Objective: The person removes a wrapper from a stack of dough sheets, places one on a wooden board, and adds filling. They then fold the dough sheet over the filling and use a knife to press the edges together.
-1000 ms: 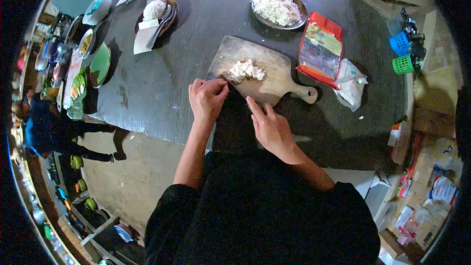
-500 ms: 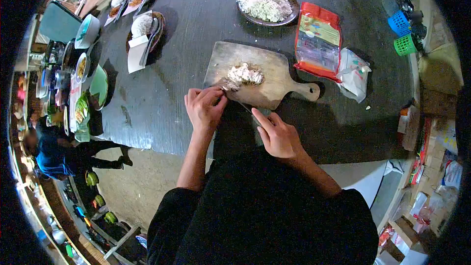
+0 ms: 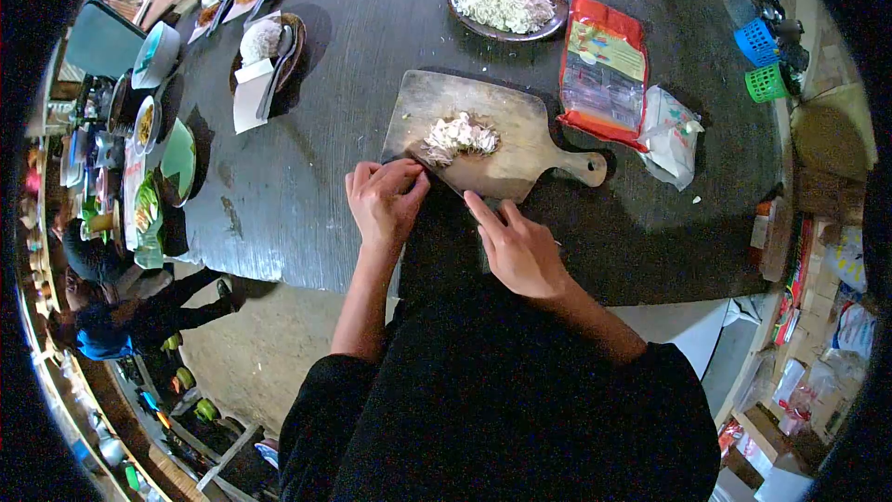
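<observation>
A wooden cutting board [image 3: 520, 112] with its handle to the right lies on the dark table. Chopped pale pieces [image 3: 460, 137] are heaped on it. My left hand [image 3: 386, 200] is at the board's lower left edge, fingers pinched together; what they hold is too small to name. My right hand [image 3: 520, 246] is wrapped round a knife [image 3: 449, 186], index finger along its back; the handle is mostly hidden. The blade points up and left toward my left fingertips, at the board's near edge.
Behind the board is a plate of white shreds [image 3: 502, 0]. Right of it lie a red packet [image 3: 604, 70] and a white plastic bag [image 3: 671, 139]. Rice plates [image 3: 263, 42], a green plate [image 3: 178, 163] and bowls stand left. A person [image 3: 107, 325] is at the lower left.
The view has shifted slightly. Both hands stay at the board's near edge, with the knife still in my right hand. At the lower left, the person has moved and more of dark clothing shows.
</observation>
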Demonstrator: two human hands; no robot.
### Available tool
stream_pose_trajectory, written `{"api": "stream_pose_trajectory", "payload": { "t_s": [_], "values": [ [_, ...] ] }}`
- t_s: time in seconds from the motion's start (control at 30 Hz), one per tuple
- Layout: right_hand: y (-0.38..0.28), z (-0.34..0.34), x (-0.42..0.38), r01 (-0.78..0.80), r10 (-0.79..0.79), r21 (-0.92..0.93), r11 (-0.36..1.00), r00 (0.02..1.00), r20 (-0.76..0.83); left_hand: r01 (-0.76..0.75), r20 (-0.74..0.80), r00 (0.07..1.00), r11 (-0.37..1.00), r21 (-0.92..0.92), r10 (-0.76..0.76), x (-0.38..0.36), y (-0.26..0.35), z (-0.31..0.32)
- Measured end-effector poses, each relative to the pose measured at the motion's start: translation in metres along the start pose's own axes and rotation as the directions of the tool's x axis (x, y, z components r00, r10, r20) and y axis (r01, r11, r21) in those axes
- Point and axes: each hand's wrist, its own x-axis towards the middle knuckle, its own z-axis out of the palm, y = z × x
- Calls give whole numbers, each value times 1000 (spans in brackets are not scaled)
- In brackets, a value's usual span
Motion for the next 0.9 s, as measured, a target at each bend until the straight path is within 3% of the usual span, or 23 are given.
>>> {"api": "stream_pose_trajectory", "payload": {
  "t_s": [0.33,0.5,0.9],
  "values": [
    [1,-13,-1,25,-21,48,999,995,-95,11,26,1000,1000,25,-12,-2,-2,0],
    [2,-13,-10,9,-10,25,1000,1000,29,1,29,1000,1000,26,-2,-3,-4,0],
    [-3,2,5,-1,1,-11,1000,1000,-29,30,22,999,999,20,-30,-3,-2,0]
  ]
}}
